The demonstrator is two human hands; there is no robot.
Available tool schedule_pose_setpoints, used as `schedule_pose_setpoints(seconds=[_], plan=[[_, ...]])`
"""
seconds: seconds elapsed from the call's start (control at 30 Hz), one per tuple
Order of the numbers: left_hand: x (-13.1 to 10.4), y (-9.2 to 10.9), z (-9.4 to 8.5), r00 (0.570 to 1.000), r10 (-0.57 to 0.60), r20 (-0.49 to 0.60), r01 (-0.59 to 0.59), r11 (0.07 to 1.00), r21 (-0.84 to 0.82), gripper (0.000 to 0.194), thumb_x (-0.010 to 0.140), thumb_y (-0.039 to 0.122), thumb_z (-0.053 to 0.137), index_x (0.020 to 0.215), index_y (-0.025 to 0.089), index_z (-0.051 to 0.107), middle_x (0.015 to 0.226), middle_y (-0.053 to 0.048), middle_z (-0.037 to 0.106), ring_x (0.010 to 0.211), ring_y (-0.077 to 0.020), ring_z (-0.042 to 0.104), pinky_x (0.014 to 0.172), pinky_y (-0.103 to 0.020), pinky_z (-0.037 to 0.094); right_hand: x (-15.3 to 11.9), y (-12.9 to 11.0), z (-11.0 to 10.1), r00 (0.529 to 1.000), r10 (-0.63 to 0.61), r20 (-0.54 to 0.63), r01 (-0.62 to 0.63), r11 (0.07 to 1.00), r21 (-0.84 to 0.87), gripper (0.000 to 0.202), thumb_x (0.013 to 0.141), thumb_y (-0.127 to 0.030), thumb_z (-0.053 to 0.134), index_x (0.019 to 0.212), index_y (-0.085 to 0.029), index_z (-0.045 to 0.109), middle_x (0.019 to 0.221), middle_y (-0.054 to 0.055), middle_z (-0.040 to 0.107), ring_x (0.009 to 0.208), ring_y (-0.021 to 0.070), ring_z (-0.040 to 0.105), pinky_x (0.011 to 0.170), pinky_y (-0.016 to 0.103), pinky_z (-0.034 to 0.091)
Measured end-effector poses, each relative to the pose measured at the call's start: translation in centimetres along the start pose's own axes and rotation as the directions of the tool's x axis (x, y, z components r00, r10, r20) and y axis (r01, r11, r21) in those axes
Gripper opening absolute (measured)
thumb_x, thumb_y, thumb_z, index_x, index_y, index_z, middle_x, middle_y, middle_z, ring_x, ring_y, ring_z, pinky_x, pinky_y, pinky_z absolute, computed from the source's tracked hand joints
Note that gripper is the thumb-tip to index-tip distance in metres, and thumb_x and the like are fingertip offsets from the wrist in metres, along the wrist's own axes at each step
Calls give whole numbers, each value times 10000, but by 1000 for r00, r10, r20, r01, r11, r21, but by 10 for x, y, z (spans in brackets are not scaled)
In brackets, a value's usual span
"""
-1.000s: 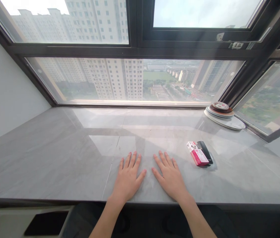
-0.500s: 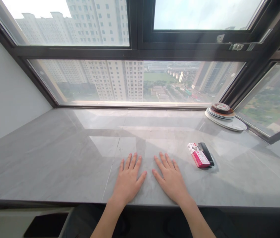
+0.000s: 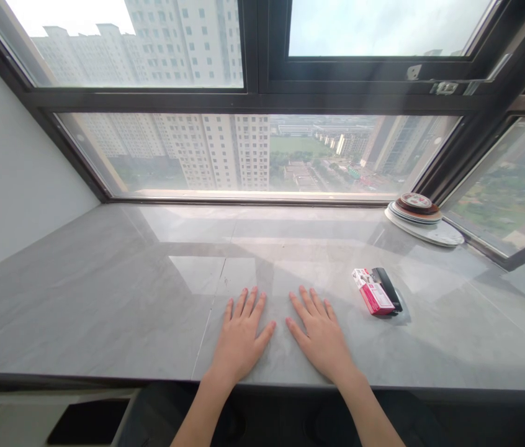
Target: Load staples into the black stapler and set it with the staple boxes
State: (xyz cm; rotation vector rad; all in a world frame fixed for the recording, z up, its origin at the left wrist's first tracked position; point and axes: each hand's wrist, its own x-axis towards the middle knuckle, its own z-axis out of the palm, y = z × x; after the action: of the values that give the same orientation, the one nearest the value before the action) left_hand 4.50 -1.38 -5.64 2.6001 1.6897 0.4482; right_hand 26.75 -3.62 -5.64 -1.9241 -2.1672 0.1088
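The left hand (image 3: 240, 338) and right hand (image 3: 321, 335) are lying flat, palms down, fingers spread, gripping nothing on the grey worktop (image 3: 104, 298). Near the right hand, the pink box (image 3: 373, 292) is lying flat beside a black stapler (image 3: 388, 288), both long axes pointing away towards the window and slightly left

Left hand (image 3: 239, 338): palm down, flat, fingers extended and slightly spread, thumb angled out to the right. Right hand (image 3: 321, 335): palm down, flat, fingers extended, thumb angled out to the left. Both hands lie side by side, thumbs near but apart. Both bare forearms extend straight back toward the body.
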Motion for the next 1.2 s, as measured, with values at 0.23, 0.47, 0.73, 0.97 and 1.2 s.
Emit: schedule_pose_setpoints(seconds=[0.23, 0.47, 0.73, 0.97, 1.2], plan=[[0, 0, 0, 1000, 1, 2, -1, 1000, -3, 626, 1060, 546, 402, 1640, 327, 313, 1720, -30, 243, 1595, -296, 205, 1274, -564, 218, -1, 0, -2, 1000, -5, -2, 5, 1000, 14, 611, 1081, -559, 328, 1657, -361, 283, 1738, -18, 152, 1609, 257, 88, 1283, 539, 139], [0, 0, -1, 1000, 1, 0, -1, 1000, -5, 624, 1060, 539, 405, 1640, 328, 314, 1717, -32, 256, 1596, -302, 200, 1276, -565, 207, -1, 0, -1, 1000, -4, -2, 4, 1000, 21, 611, 1080, -553, 331, 1658, -363, 280, 1737, -17, 156, 1609, 262, 87, 1282, 544, 133], [0, 1, -1, 1000, -6, 16, 6, 1000, 6, 617, 1065, 544, 380, 1637, 322, 313, 1726, -21, 228, 1602, -285, 176, 1279, -556, 200, -1, 0, -4, 1000, -2, 7, 1, 1000, 27, 613, 1080, -556, 335, 1657, -358, 283, 1737, -13, 163, 1610, 254, 79, 1286, 534, 115], [0, 0, -1, 1000, 4, 0, -4, 1000, 5, 613, 1066, 544, 376, 1634, 321, 321, 1720, -28, 248, 1600, -286, 182, 1274, -558, 205, -1, 0, -3, 1000, 1, 3, -1, 999, 34, 614, 1078, -556, 345, 1656, -362, 283, 1738, -15, 152, 1609, 253, 88, 1286, 528, 121], [0, 0, -1, 1000, 0, 9, 0, 1000, 1, 610, 1065, 542, 378, 1632, 320, 329, 1721, -26, 246, 1600, -285, 183, 1276, -556, 200, -1, 0, -2, 1000, 0, -3, 0, 1000, 28, 611, 1077, -555, 353, 1653, -359, 295, 1739, -12, 149, 1609, 252, 88, 1286, 525, 121]])
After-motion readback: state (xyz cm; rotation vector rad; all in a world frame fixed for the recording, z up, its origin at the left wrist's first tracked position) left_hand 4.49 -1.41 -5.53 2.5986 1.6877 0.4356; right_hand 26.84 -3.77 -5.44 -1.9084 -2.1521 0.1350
